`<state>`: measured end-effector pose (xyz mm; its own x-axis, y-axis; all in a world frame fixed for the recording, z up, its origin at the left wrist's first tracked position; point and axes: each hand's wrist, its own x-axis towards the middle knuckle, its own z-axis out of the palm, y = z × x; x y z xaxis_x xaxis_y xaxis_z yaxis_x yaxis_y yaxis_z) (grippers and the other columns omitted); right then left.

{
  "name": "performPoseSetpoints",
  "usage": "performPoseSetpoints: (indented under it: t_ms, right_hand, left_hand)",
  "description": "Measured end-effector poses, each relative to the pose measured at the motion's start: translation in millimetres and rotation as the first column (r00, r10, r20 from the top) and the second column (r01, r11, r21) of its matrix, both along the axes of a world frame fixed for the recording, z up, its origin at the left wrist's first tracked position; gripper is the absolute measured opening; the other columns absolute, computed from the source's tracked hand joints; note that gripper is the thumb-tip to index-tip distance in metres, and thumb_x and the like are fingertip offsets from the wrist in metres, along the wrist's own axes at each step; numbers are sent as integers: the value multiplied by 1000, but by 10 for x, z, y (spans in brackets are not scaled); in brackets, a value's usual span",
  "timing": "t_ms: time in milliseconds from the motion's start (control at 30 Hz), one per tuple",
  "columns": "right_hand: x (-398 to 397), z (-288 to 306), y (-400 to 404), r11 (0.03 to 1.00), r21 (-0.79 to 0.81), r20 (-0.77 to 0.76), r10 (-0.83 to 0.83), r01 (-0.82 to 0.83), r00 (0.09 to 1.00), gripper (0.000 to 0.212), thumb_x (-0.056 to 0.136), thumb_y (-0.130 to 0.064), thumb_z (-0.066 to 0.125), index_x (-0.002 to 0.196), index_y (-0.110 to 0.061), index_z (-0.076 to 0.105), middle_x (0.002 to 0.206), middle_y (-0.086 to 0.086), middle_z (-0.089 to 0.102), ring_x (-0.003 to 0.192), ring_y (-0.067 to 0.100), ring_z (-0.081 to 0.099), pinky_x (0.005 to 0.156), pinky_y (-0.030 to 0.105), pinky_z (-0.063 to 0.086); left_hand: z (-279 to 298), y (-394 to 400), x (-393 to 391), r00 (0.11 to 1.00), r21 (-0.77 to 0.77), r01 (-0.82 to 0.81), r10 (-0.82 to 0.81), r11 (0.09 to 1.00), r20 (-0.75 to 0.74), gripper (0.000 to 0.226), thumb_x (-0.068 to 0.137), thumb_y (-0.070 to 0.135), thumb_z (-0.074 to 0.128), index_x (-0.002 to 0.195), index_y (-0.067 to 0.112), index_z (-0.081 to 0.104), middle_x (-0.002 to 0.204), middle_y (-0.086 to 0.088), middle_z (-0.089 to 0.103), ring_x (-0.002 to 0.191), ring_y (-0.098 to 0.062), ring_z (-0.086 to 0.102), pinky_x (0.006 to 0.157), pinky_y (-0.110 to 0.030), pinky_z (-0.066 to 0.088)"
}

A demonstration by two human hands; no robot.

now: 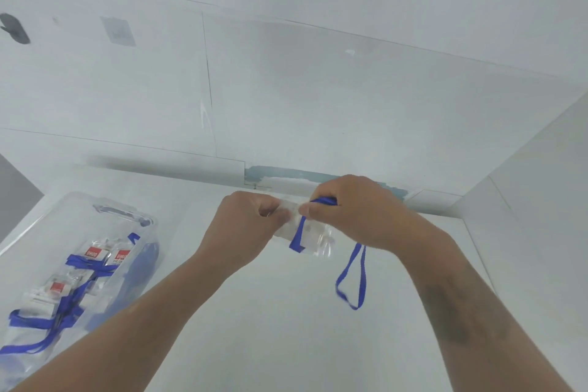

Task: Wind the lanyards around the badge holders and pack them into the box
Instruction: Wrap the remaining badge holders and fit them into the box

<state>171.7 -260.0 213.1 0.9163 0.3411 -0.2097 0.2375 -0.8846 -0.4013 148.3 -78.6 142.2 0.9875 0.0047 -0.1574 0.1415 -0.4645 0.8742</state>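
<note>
A clear plastic badge holder hangs in the air between my two hands, above the white table. My left hand grips its left end with curled fingers. My right hand pinches the blue lanyard at the holder's top edge. One band of the lanyard crosses the holder's front, and a loose loop dangles below my right wrist. At the left stands a clear plastic box holding several badge holders with red-and-white cards and blue lanyards around them.
The white table is bounded by a white wall behind and a white side panel at the right. A strip of blue-grey tape runs along the back edge.
</note>
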Motion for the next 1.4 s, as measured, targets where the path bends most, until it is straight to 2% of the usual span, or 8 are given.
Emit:
performPoseSetpoints:
  t_ms: [200,400,500,633,800,1033,1233,1400]
  right_hand:
    - [181,-166,-180,893,414,-222,-89,177,971,34,85,-52,66,70,-21,70,62,-1,41,60,16,35,54,25,30]
    - [-73,-634,-4,510,732,-517,-16,451,856,15,72,-12,49,60,-21,49,57,-5,44,48,11,35,49,22,34]
    - [-235,-795,199,579,654,-550,-79,487,832,36,95,-21,51,59,-19,45,52,-7,36,44,8,24,44,17,22]
    - [-439,-730,302,927,344,-247,-67,152,967,37,103,-45,35,105,-28,68,76,-9,64,72,7,59,69,23,48]
    - [-390,-338,245,996,-76,58,41,-37,997,32,100,-49,36,91,-25,56,87,-7,62,85,19,57,77,33,47]
    - [78,-69,-136,863,479,-61,-148,159,987,12,84,-29,74,72,-29,76,63,-12,67,59,1,53,56,11,38]
    - [-158,-596,124,723,618,-163,-267,309,950,35,74,-1,60,46,-21,52,41,-9,51,41,-3,39,47,15,32]
    - [-498,-901,389,754,582,-67,-329,304,942,33,99,-22,50,66,-24,54,61,-8,50,56,9,43,53,20,34]
  left_hand:
    - [129,131,-82,972,-383,112,-181,917,-148,10,87,18,72,88,17,81,89,-2,78,77,-13,71,74,-27,60]
    - [117,118,-73,950,-743,-119,-141,659,-278,16,75,20,72,84,10,79,91,-7,75,73,-14,70,61,-20,57]
    - [131,97,7,952,-755,-223,-29,617,-304,12,85,14,69,91,8,77,94,-9,77,78,-20,74,62,-20,59]
    - [41,112,99,942,-449,-331,265,830,-205,12,88,13,72,78,17,76,79,-2,77,74,-19,73,66,-24,61]
    - [-62,194,99,990,-115,-142,139,983,-38,17,88,19,69,77,8,76,80,-10,74,75,-24,72,73,-38,62]
    - [16,261,-110,947,-292,215,-272,932,-171,9,87,20,73,88,18,81,88,-2,78,79,-14,72,74,-31,61]
    - [28,274,-91,953,-762,-138,-125,633,-276,14,77,20,72,85,11,79,93,-8,75,77,-14,70,66,-23,59]
    - [-174,254,-10,897,-646,-433,230,629,-377,8,88,12,70,92,8,76,93,-10,77,78,-19,73,72,-27,58]
